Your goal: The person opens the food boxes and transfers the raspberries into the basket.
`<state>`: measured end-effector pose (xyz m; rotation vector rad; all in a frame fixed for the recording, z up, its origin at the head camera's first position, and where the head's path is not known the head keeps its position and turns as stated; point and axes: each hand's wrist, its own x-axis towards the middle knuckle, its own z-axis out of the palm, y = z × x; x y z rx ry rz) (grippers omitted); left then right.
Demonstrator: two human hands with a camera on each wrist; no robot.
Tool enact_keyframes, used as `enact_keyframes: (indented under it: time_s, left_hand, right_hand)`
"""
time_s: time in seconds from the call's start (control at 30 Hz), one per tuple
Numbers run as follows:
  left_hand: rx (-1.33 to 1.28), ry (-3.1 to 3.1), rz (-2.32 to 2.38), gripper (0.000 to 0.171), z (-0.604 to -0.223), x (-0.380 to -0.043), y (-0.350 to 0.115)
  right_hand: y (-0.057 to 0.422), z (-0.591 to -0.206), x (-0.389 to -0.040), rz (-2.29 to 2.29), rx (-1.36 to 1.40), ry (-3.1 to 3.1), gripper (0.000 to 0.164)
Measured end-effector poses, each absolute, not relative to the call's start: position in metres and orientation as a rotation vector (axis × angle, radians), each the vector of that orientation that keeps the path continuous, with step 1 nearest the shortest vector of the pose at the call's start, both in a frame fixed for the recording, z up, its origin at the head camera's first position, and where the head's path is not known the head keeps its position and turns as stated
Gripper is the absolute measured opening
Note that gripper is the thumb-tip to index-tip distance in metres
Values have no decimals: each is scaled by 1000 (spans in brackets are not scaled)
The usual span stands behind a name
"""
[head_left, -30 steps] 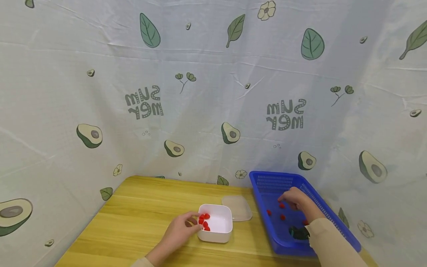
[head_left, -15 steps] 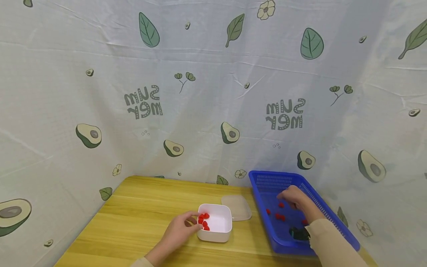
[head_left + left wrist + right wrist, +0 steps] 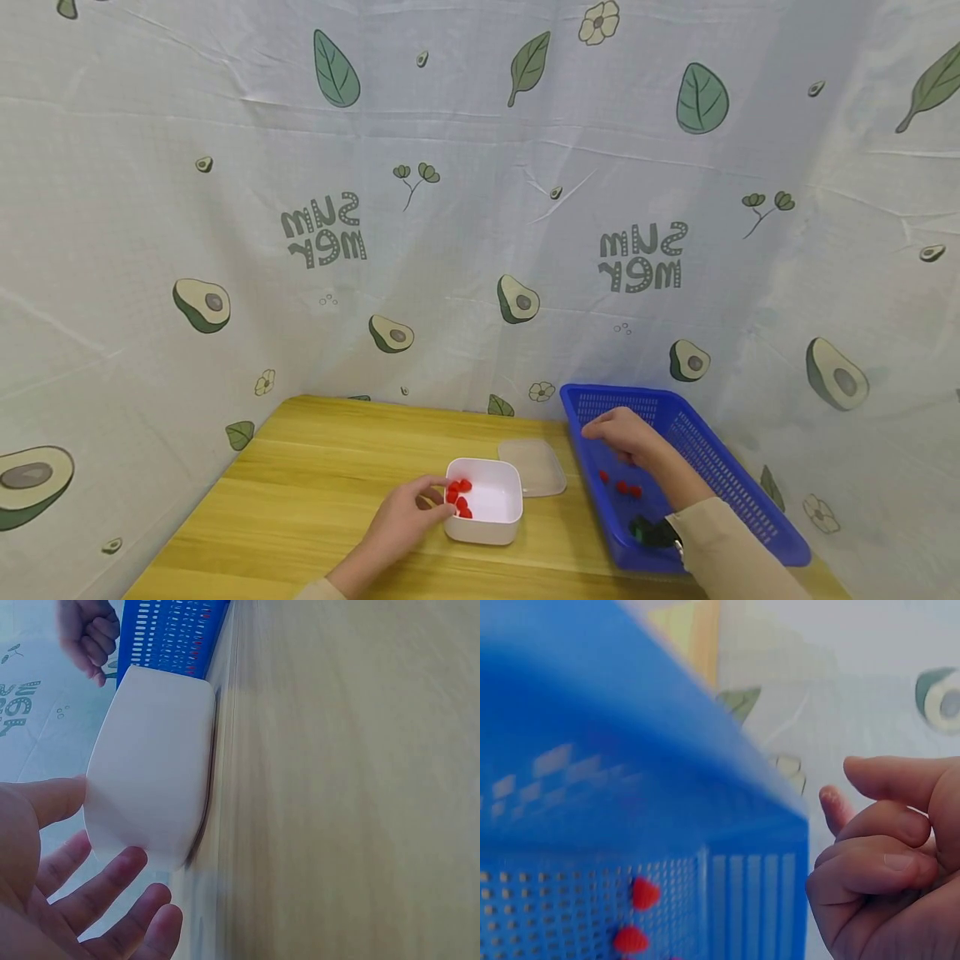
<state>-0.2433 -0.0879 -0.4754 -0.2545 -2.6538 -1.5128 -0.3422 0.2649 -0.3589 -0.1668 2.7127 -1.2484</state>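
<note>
A white square box [image 3: 495,532] stands on the table, with several small red pieces [image 3: 459,497] inside along its left side. My left hand [image 3: 405,515] is at that side. In the left wrist view its thumb and fingertips touch the box [image 3: 150,757], fingers spread and loosely bent. My right hand [image 3: 630,437] is over the left part of a blue plastic basket [image 3: 618,550], palm down, fingers curled. Red, ridged, cone-like pieces [image 3: 645,893] lie in the basket. I cannot tell whether the curled right fingers hold a piece.
A clear, flat lid [image 3: 534,468] lies behind and right of the box. The wooden table [image 3: 315,467] ends at a white printed curtain [image 3: 450,250]. A small dark object [image 3: 651,532] shows beside the right sleeve, over the basket.
My right hand has moved left within the basket, towards its left rim, and the dark object by the sleeve with it. One red piece has shifted left. My left hand and the box stay put.
</note>
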Motion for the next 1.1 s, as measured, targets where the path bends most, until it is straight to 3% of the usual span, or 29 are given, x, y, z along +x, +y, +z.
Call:
enact_keyframes:
  time_s: [0.57,1.1]
  left_hand:
    - [-230,-2667,-1515,36,-474,-242,-87]
    - [-220,-2665,-1523,37,-475,-245,-86]
  right_hand:
    - [211,-359,-327,-1393,-269,2541,30]
    - [174,-380,-325,-1478,-344,2353,23]
